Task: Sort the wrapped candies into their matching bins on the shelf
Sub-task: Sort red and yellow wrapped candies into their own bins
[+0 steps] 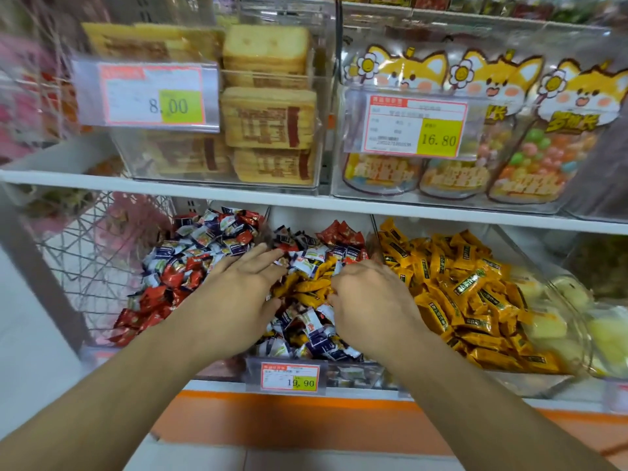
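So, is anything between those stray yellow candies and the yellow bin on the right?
Only the clear divider wall between the bins. The right hand grips yellow candies in the mixed bin; the yellow bin lies open-topped alongside.

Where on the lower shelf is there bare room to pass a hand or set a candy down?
Free: the gap above the candies under the white shelf board, and the floor at the back of the middle bin. Crowded: the yellow candies heaped right, the mixed pile under the left hand and right hand.
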The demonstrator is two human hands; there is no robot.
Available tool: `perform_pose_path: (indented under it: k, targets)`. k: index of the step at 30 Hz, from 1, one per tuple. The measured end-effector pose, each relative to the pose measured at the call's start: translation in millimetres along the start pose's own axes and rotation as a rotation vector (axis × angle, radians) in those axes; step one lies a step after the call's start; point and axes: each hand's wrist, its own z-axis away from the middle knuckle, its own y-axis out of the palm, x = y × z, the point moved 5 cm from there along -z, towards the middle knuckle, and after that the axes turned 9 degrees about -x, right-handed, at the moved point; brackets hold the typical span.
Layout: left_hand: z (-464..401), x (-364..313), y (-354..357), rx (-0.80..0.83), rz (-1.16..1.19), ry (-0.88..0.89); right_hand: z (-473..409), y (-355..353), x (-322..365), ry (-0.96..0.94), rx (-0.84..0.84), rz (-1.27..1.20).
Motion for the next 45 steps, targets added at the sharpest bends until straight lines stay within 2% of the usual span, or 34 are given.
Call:
perform_pose_path:
  k: [4, 9, 15, 25, 32, 39, 45]
  targets:
    - [4.9, 8.8, 2.7, 0.035, 0.055, -0.032, -10.2, 9.3, 15.0, -0.045, 0.04, -0.142]
    - [10.0, 11.5, 5.4, 0.068, 0.078, -0.032, -18.2, 19.9, 17.5, -0.012, 0.071, -0.135]
    - [10.9, 10.8, 2.6, 0.092, 0.113, -0.043, -19.3, 19.9, 19.3, 0.062, 0.008, -0.097]
    - [13.8, 11.1, 1.0, 0.091, 0.142, -0.05, -20.9, 25.3, 11.1, 0.155, -0.003, -0.174]
    - [13.3, 11.2, 2.6, 0.083, 0.139, -0.043, -18.6, 22.9, 16.6, 0.124, 0.031, -0.12]
    - [13.0, 11.8, 3.8, 0.057, 0.135, -0.034, -17.7, 15.2, 17.5, 0.097, -0.063, -0.145]
    - [11.2, 9.0, 0.4, -0.026, 0.165, -0.014, -16.5, 15.8, 16.0, 0.027, -0.103, -0.141]
